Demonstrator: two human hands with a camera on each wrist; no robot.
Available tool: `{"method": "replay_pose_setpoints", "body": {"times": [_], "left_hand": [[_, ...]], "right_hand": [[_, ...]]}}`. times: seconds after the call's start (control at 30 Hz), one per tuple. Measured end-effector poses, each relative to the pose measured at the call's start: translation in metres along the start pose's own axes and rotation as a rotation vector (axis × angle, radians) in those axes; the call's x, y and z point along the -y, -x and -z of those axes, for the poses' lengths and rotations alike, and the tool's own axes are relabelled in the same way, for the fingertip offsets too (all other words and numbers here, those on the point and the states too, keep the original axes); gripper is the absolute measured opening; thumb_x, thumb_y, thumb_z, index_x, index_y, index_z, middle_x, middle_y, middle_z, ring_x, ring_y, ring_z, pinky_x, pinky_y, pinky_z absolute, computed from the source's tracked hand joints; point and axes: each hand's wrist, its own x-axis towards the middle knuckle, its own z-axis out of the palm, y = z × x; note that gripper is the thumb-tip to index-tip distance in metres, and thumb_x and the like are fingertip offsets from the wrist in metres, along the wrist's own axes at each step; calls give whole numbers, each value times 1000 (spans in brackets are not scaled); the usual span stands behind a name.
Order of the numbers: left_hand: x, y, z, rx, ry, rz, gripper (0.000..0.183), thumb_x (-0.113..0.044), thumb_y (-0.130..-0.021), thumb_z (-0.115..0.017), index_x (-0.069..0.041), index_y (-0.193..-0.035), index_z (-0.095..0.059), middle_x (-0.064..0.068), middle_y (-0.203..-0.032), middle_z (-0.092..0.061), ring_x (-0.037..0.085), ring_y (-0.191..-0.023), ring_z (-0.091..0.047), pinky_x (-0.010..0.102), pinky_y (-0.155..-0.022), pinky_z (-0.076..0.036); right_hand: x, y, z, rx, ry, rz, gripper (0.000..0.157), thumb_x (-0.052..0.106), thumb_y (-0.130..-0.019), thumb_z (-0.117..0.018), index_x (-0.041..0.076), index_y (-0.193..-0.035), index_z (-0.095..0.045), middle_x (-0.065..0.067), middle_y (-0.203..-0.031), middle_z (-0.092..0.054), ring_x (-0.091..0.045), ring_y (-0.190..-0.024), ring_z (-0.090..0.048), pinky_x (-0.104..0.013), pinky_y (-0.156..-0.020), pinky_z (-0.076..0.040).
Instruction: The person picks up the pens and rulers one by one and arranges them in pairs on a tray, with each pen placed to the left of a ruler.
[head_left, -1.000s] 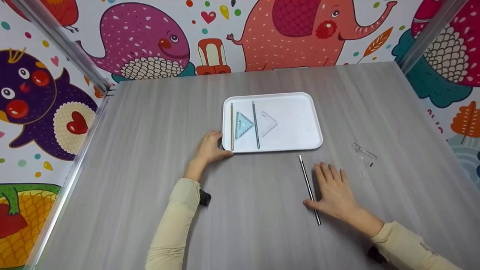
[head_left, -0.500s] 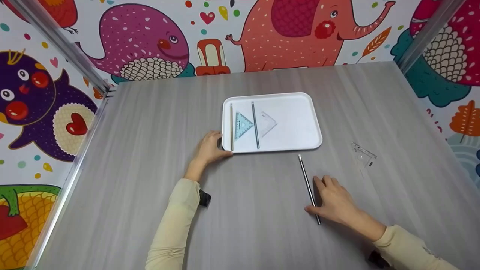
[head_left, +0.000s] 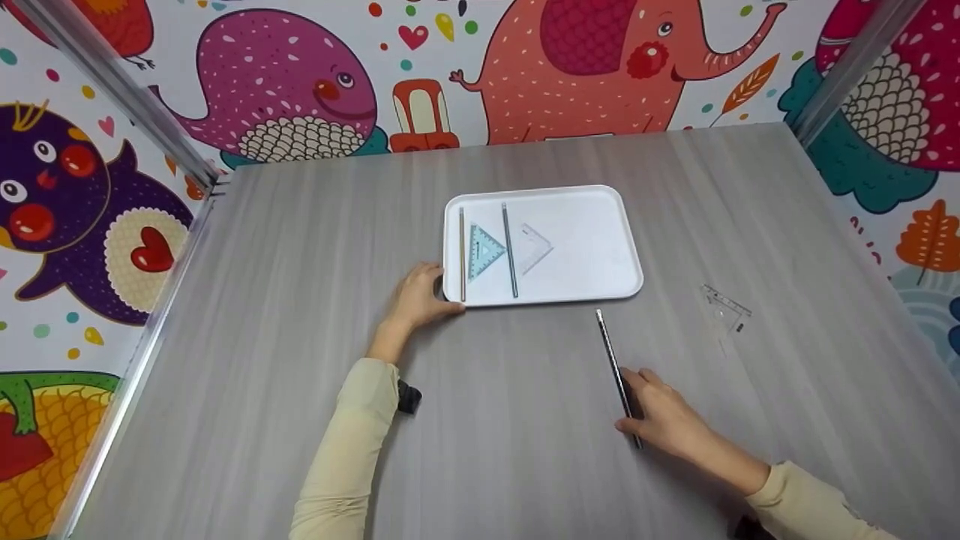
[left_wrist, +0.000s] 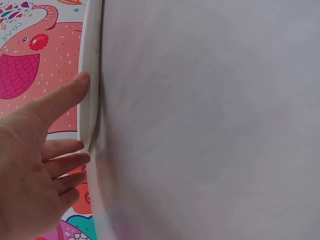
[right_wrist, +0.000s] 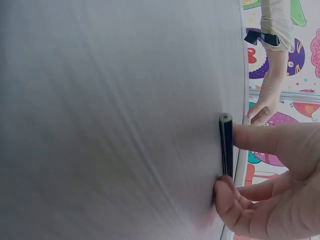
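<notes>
A white tray lies on the table, and my left hand grips its near left corner. In the left wrist view, the thumb presses the tray's rim while the fingers touch near the corner. My right hand pinches a dark, shiny pencil near its lower end, thumb on one side and fingers on the other. The right wrist view shows the pencil's flat end between thumb and fingers. It appears to lie on the table. A clear set square lies to the right.
Inside the tray, from left to right, are a gold-brown pencil, a light-blue set square, a dark green-grey pencil and a clear set square. Patterned walls border the grey table.
My right hand has drawn back a little toward me, and its spread fingers have closed in on the pencil. The left hand and the tray stay as they were.
</notes>
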Motion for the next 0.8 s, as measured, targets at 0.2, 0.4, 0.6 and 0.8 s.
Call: {"method": "replay_pose_setpoints", "body": {"times": [0.2,0.4,0.6,0.8], "left_hand": [[1,0,0,4,3,4,68,-32,-66,-79,3,-119,-56,20,-124,-51,32,-118,-44,41,-102,-33],[1,0,1,14,-5,12,71,-33,-67,-79,4,-122,-54,21,-126,-50,34,-123,-39,42,-105,-29],[1,-1,1,20,-46,4,72,-36,-67,-78,4,-122,-53,21,-128,-49,34,-123,-39,42,-105,-29],[2,-1,0,12,-51,1,72,-36,-66,-79,5,-121,-54,20,-126,-51,33,-121,-42,41,-103,-32]], "right_hand": [[0,3,1,37,-105,54,65,-9,-62,-73,-19,-119,-44,-1,-72,-50,-10,-63,-47,-22,-54,-43],[0,3,4,59,-131,94,54,-11,-57,-68,-8,-108,-52,2,-69,-49,-7,-62,-46,-21,-53,-41],[-8,0,13,312,-485,38,44,-8,-61,-65,-8,-102,-48,-2,-74,-48,-7,-60,-47,-20,-48,-44],[-17,-1,15,566,-912,-102,39,-3,-73,-60,-9,-107,-43,0,-79,-46,-9,-66,-53,-19,-53,-47]]}}
